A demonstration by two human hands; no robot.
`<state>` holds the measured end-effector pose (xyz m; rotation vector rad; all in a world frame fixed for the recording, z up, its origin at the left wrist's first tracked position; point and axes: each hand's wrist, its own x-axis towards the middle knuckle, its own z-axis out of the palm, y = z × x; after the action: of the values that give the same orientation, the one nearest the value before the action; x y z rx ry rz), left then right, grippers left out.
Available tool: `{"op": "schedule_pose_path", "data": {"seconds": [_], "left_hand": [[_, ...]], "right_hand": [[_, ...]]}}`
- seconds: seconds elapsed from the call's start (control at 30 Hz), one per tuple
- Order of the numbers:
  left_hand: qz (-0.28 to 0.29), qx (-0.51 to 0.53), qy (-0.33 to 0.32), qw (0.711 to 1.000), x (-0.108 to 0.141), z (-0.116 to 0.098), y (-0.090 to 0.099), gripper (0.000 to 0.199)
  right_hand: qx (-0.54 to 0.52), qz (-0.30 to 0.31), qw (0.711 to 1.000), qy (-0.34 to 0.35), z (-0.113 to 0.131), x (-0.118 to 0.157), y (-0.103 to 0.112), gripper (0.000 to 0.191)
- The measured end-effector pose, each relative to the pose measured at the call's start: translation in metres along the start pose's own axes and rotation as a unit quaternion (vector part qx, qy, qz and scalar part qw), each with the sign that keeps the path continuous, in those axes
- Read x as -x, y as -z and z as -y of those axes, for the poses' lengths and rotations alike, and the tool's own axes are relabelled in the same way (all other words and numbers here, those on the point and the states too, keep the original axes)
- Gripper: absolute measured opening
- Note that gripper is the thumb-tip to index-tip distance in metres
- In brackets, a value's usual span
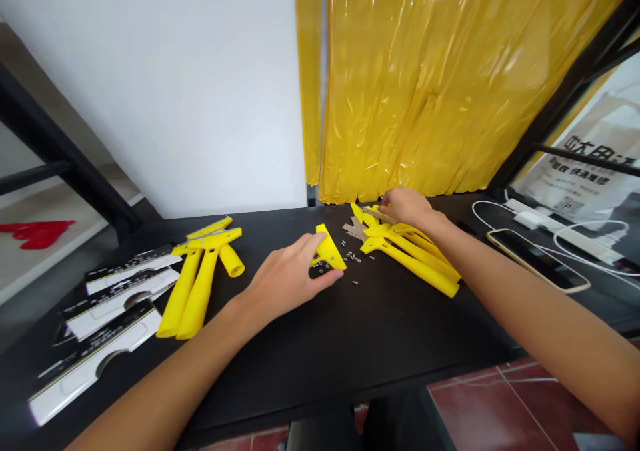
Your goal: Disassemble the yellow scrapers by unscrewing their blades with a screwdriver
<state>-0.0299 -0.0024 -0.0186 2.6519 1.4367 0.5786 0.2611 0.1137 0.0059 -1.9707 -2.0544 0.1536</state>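
My left hand [293, 274] grips a small yellow plastic piece [330, 249] near the table's middle, thumb at its lower corner and fingers at its upper left. My right hand [407, 207] reaches over a pile of yellow handles [417, 264] at the right; its fingers are bent close to the parts at the pile's back, and what they hold, if anything, is too small to make out. Flat grey metal blades [356, 229] lie at the pile's left edge. Small screws and nuts [353, 256] are scattered between my hands.
Several yellow scraper-like tools [200, 271] and black-and-white packages [120, 334] lie at the left of the black table [330, 351]. A phone [537, 259], white cables and a power strip [565, 231] are at the right. A yellow plastic curtain [415, 91] hangs behind.
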Motion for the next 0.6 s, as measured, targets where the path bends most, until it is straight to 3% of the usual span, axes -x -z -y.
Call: {"op": "schedule_pose_path", "data": {"seconds": [0.07,0.17,0.23,0.33,0.6], "left_hand": [[-0.002,0.005,0.002,1.0,0.0,0.0,0.0,0.065],[0.003,0.008,0.013,1.0,-0.001,0.0,-0.001,0.068],[0.009,0.008,0.023,1.0,-0.001,0.002,-0.002,0.069],[0.016,-0.001,0.018,1.0,-0.002,0.006,-0.004,0.07],[0.021,-0.099,-0.036,0.994,0.002,0.006,-0.01,0.058]], "right_hand": [[-0.029,-0.005,0.999,0.029,0.019,0.019,0.0,0.031],[-0.148,0.057,0.983,0.094,0.051,0.051,-0.012,0.048],[-0.241,0.112,0.955,0.133,0.068,0.067,-0.023,0.046],[-0.304,0.148,0.932,0.132,0.079,0.078,-0.036,0.04],[-0.244,0.086,0.962,0.089,0.08,0.088,-0.046,0.028]]}}
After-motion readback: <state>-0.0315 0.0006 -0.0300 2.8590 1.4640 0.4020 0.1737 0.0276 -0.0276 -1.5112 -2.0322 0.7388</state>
